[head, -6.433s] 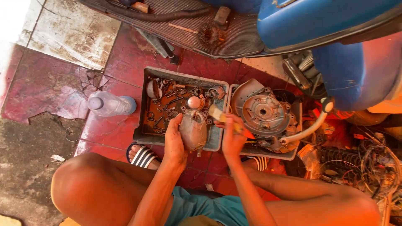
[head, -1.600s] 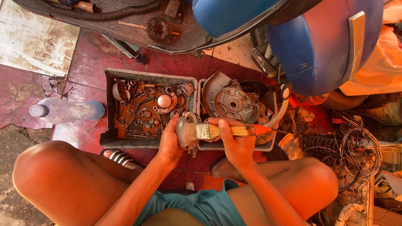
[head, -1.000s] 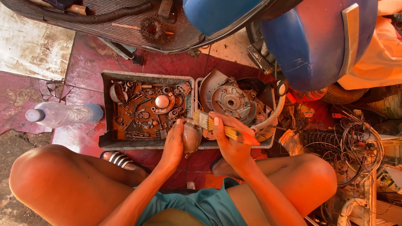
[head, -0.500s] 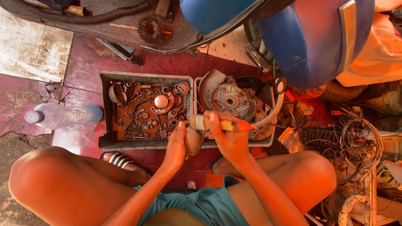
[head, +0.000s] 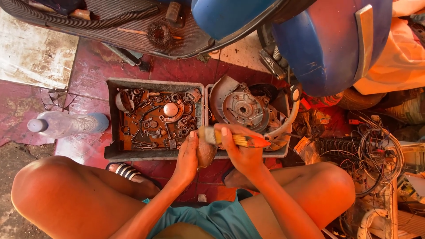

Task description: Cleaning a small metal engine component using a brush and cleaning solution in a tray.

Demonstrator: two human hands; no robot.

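The left hand (head: pixel 187 156) wraps its fingers around a rounded, dull grey metal casing (head: pixel 206 152), holding it edge-on just above the seam between two trays. The right hand (head: pixel 241 150) is closed on a paintbrush (head: pixel 232 139) with a pale wooden handle, a red tip and a shiny metal band; its worn, yellowish bristles press against the top of the casing. The left tray (head: pixel 111 148) is a shallow grey plastic box, its floor rust-brown and scattered with small washers, rings, bolts and a domed cap. The right tray (head: pixel 283 152) holds a round, ribbed engine plate (head: pixel 241 106) of grimy cast metal. A clear plastic bottle (head: pixel 66 124) lies on cracked red tiles (head: pixel 95 71) to the left. Glossy blue scooter panels (head: pixel 327 40) curve overhead, and tangled wires (head: pixel 380 152) sit at the right.
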